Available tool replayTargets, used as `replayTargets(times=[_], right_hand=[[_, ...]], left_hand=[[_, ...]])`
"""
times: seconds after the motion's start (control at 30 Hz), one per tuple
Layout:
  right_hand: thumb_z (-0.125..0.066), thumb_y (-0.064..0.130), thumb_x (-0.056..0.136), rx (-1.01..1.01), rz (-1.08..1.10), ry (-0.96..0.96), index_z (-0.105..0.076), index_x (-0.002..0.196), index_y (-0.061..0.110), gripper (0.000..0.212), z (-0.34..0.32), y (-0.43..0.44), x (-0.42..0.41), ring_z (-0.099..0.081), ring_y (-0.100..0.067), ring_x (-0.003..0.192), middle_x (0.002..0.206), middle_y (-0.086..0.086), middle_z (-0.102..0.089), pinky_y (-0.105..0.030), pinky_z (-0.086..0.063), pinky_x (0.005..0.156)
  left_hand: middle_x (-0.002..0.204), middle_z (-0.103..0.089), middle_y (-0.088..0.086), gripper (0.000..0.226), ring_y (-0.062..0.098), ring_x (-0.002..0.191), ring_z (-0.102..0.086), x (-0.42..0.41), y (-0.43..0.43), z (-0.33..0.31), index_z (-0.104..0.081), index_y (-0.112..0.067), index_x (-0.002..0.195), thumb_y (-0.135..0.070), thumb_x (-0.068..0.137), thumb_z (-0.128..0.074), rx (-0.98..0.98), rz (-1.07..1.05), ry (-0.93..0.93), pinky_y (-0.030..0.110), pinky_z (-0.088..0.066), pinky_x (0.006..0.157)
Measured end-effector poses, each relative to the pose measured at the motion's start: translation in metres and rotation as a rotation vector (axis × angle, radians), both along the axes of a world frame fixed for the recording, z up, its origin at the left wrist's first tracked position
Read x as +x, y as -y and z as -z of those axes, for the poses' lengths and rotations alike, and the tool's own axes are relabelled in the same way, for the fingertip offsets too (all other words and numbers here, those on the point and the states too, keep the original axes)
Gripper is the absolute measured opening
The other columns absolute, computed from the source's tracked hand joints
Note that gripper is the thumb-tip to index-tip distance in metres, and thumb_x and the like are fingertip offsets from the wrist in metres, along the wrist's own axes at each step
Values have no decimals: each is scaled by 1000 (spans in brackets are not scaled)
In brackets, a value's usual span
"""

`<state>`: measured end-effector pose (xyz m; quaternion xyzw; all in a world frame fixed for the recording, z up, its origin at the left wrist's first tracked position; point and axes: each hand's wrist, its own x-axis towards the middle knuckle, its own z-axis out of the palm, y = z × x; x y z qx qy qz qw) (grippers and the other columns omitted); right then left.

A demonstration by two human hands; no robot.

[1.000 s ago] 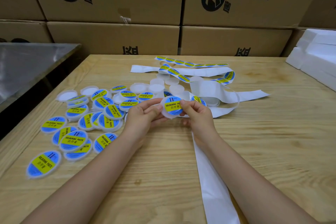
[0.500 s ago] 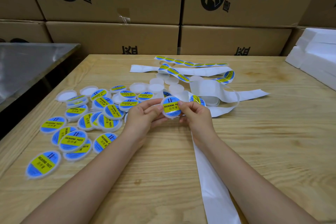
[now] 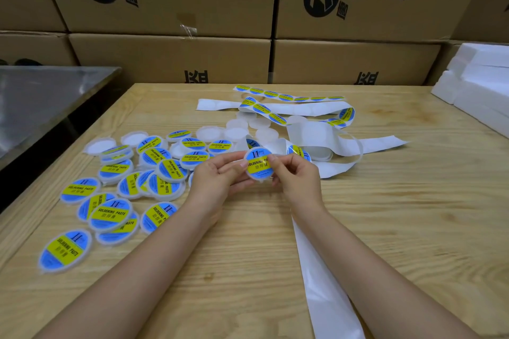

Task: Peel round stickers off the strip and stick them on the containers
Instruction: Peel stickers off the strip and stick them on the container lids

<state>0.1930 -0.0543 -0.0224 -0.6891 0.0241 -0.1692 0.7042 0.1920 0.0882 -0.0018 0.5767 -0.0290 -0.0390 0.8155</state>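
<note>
labelled containers [image 3: 115,190] left — strip [image 3: 316,129] behind

This is a packing stockroom. Printed cartons [image 3: 170,60] stack at twelve o'clock behind the desk [image 3: 399,228]; white foam blocks [image 3: 479,85] at two o'clock.

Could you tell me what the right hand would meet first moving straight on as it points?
The stickered container; the right hand pinches its edge, opposite the left hand.

A round white container [image 3: 259,178] with a blue-yellow sticker [image 3: 257,166] is held tilted above the table [image 3: 385,228]; labelled containers [image 3: 110,213] lie left, the strip [image 3: 303,109] behind.
</note>
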Motion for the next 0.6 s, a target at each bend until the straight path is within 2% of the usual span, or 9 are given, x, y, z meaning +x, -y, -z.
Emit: replayTargets(times=[0.33, 0.47, 0.6], right_hand=[[-64, 18, 88, -58, 37, 13, -62, 70, 11, 20, -3, -4, -3, -53, 0, 50, 54, 12, -60, -14, -43, 55], [-68, 19, 85, -252, 151, 83, -60, 67, 17, 20, -2, -6, -10, -56, 0, 57, 62, 8, -64, -11, -42, 57], [-70, 24, 83, -430, 250, 159, -61, 69, 19, 17, -2, -7, -15, -57, -9, 65, 64, 4, -64, -20, -43, 62]], left_hand=[[76, -74, 2, 15, 14, 68, -71, -3, 0, -4, -65, -11, 93, 0, 89, -55, 14, -8, -14, 20, -55, 57], [70, -73, 3, 13, 14, 61, -70, -6, 5, -5, -63, -6, 92, 4, 87, -57, 21, -60, -27, 20, -54, 53], [62, -70, 2, 12, 13, 54, -67, -9, 10, -7, -62, -7, 88, 4, 85, -59, 12, -101, -17, 20, -54, 52]])
